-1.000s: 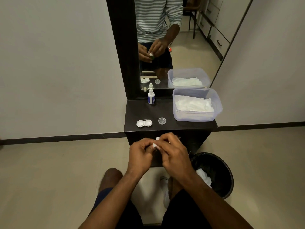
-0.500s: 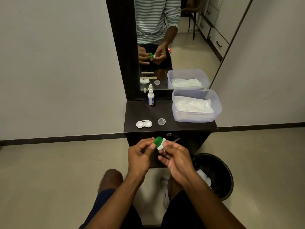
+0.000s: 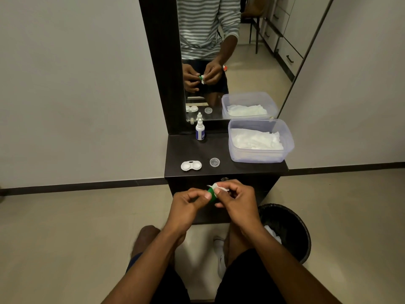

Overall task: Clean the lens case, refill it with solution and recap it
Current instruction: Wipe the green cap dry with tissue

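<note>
I see both hands raised together in front of the dark cabinet, below its front edge and above my knees. My left hand [image 3: 186, 204] has its fingers curled, thumb and forefinger pinching a small green cap [image 3: 211, 193] by its rim, the thumbnail facing me. My right hand [image 3: 237, 199] meets it from the other side, fingers bent round a bit of white tissue [image 3: 219, 187] that it presses against the cap; cap and tissue touch, and I cannot tell how far the tissue goes inside. The lens case [image 3: 191, 165] lies open and white on the shelf [image 3: 241, 168], near the front left corner, with both wells facing up and well apart from my hands. Just to its right, a little apart from it, sits a small clear cap [image 3: 214, 162]. The solution bottle [image 3: 200, 131] stands upright at the back of the shelf against the mirror [image 3: 230, 73], behind the case, with bare dark surface between them. The right half of the shelf is taken by a clear plastic tub [image 3: 260, 155] holding white tissues, its side reaching the right edge. Open floor lies left of the cabinet. To the right of my hands and lower, a black bin [image 3: 302, 235] stands on the floor close beside the cabinet, with crumpled white tissue in it. The mirror shows the same hands joined on the green cap.
</note>
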